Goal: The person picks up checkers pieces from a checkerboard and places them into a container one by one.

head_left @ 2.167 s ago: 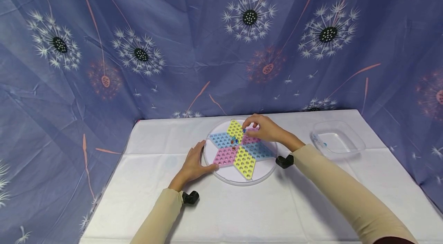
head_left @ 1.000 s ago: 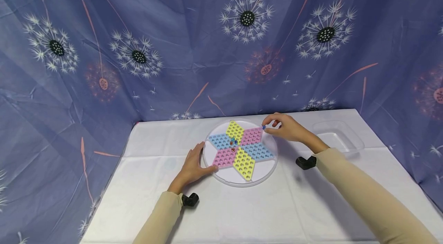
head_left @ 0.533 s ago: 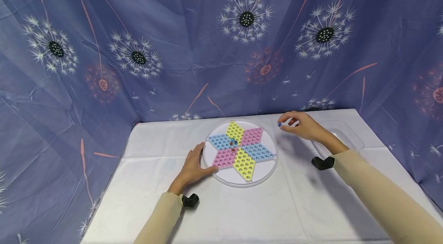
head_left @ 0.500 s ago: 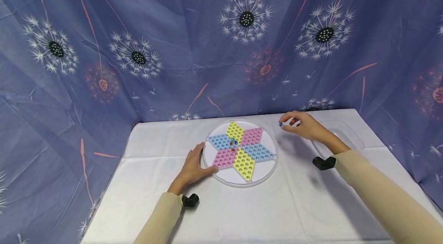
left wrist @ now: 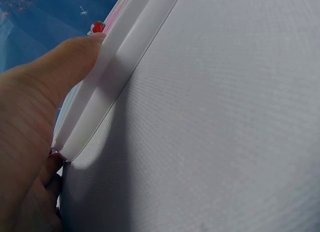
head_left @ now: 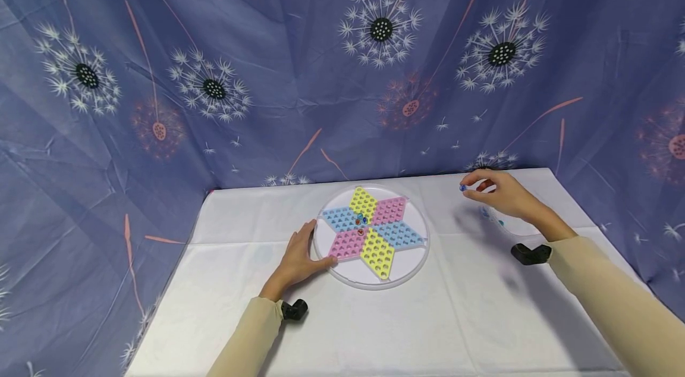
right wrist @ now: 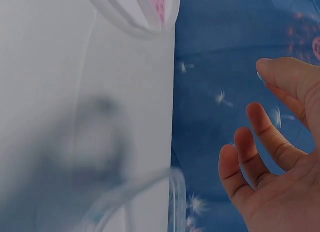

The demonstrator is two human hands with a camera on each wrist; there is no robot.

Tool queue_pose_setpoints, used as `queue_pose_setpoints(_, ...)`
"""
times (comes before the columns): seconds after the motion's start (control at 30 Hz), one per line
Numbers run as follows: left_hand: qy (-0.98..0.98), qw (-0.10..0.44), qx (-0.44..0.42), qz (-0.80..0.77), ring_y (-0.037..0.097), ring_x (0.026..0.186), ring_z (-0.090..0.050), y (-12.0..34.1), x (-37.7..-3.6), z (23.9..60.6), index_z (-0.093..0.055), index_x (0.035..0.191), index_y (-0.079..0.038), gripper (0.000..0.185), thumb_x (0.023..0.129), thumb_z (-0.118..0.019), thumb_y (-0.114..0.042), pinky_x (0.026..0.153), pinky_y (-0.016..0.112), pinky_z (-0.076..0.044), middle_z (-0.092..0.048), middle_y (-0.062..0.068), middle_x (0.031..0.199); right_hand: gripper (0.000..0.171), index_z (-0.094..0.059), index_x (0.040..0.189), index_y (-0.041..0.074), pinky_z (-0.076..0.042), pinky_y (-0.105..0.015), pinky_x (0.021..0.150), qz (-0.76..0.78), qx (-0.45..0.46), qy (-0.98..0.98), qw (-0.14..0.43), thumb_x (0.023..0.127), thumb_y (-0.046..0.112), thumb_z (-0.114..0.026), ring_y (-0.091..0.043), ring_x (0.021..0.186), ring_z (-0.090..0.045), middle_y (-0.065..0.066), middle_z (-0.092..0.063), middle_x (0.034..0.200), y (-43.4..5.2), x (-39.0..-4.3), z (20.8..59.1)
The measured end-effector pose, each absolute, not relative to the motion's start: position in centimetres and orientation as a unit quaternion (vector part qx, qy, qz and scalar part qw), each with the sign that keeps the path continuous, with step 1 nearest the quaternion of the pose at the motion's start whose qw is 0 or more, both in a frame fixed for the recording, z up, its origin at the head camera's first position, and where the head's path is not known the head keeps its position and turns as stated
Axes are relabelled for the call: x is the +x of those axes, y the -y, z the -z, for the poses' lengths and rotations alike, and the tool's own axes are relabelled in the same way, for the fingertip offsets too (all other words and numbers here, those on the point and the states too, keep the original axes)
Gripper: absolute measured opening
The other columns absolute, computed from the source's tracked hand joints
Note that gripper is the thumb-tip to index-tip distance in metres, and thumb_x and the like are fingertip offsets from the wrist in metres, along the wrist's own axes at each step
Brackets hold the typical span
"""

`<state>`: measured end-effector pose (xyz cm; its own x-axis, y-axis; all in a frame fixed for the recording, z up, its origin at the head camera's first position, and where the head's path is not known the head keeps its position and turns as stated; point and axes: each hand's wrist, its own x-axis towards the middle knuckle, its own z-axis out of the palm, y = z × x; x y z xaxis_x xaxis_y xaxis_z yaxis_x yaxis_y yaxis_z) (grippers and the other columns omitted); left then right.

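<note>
Small blue glass marble (head_left: 462,187): pinched at right hand (head_left: 503,195) fingertips, above clear square plastic tub (head_left: 527,223) holding one blue marble. Left hand (head_left: 297,257), fingers straight, rests against round white tray (head_left: 369,279) carrying star-shaped pastel pegboard (head_left: 371,228), few marbles at centre.

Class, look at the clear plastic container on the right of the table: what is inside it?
Inside the clear container one small blue marble shows. The right hand covers most of it, hiding anything else.

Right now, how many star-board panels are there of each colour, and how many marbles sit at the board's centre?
Yellow panels: 2
Pink panels: 2
Blue panels: 2
Marbles on the board's centre: about 3, too small to be sure
Total: 6 panels, about 3 marbles
</note>
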<state>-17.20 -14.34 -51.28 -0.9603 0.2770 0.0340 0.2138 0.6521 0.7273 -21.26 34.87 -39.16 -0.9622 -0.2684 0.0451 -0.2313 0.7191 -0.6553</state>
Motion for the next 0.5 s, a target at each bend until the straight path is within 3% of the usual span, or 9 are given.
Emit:
queue_pose_setpoints(0.13,-0.909,0.039,0.137,-0.392,0.038,0.154,-0.022,14.3,-17.2,51.3,-0.025,0.162,-0.002,0.115,0.077,-0.087,-0.048,0.129,0.050,-0.008,-0.029,0.019,0.165,0.034,-0.069,0.126,0.012,-0.058,-0.032,0.077,0.348,-0.125,-0.929,0.015,0.100,0.034,-0.069,-0.032,0.109,-0.061,-0.015,-0.060,0.137,-36.5,-20.8,39.3)
queue_pose_setpoints(0.5,-0.910,0.041,0.140,-0.388,0.038,0.154,-0.022,14.4,-17.3,51.3,-0.024,0.162,-0.002,0.115,0.078,-0.087,-0.049,0.129,0.049,-0.008,-0.029,0.019,0.166,0.037,-0.069,0.127,0.012,-0.058,-0.029,0.072,0.346,-0.081,-0.935,-0.007,0.099,0.036,-0.070,0.000,0.094,-0.060,-0.009,-0.063,0.130,-41.0,-19.7,40.2)
